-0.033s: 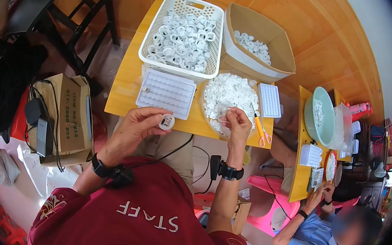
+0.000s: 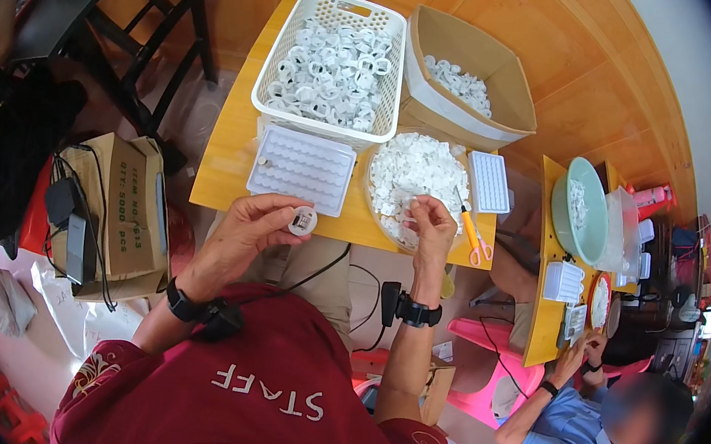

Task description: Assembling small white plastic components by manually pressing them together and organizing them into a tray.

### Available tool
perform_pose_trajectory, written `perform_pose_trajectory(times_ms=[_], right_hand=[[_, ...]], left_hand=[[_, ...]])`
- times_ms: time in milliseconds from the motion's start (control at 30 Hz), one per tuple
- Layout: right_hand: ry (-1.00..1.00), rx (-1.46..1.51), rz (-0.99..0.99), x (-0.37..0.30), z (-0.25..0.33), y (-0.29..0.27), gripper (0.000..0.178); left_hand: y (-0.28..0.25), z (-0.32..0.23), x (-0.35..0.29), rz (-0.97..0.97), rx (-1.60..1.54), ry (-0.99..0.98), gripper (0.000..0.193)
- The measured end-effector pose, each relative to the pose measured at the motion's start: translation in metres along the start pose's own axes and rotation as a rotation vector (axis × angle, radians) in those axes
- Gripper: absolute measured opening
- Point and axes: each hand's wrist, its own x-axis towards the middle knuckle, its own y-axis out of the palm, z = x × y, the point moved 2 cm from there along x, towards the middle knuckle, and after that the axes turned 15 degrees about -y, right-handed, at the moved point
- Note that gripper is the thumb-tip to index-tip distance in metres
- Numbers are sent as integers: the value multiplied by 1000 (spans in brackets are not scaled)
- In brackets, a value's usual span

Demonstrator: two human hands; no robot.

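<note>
My left hand (image 2: 261, 223) pinches a small round white plastic part (image 2: 302, 221) between thumb and fingers, its dark-marked open side showing. This part is held just off the table's front edge, below a white tray with rows of pockets (image 2: 301, 170). My right hand (image 2: 432, 230) has its thumb and fingertips closed together over the front of a round tray heaped with small white pieces (image 2: 419, 172). Whatever lies between those fingertips is too small to make out. Orange-handled scissors (image 2: 471, 233) rest beside the right hand, at the heap's right edge.
Behind stand a white basket of white ring-shaped parts (image 2: 256, 88) and a cardboard box (image 2: 464, 43) with more. A second pocketed tray (image 2: 490, 183) lies right of the heap. At another table on the right, a person in blue (image 2: 574, 435) works near a green basin (image 2: 586, 212).
</note>
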Motion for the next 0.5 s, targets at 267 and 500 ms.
perform_pose_trajectory(times_ms=[267,500], right_hand=[[94,198,-10,-7,10,2,16],[182,665,-76,-8,18,2,13]], left_hand=[[-1,3,1,-2,-8,-27,27],[0,3,1,-1,-12,-28,26]])
